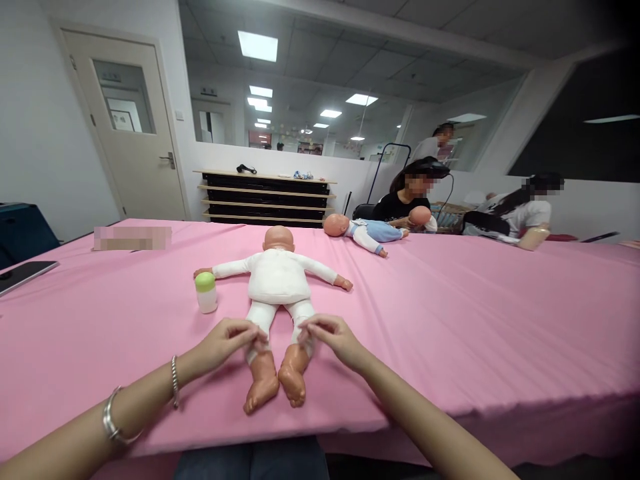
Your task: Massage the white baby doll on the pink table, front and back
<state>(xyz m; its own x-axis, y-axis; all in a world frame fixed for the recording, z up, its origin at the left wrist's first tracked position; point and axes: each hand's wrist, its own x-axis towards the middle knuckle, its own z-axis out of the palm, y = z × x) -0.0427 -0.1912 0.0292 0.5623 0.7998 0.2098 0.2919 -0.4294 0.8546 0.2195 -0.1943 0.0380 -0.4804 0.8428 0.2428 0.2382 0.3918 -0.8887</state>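
A baby doll (278,277) in white clothes lies on its back on the pink-covered table (450,313), head away from me, bare feet toward me. My left hand (227,340) pinches the cuff of the doll's white trouser leg on the left side. My right hand (333,337) pinches the cuff of the other trouser leg. A small white bottle with a green cap (206,292) stands upright just left of the doll, near its outstretched arm.
A second doll in blue and white (365,232) lies at the table's far side, where two seated people work. A dark tablet (23,275) lies at the left edge. A door and a low shelf stand behind.
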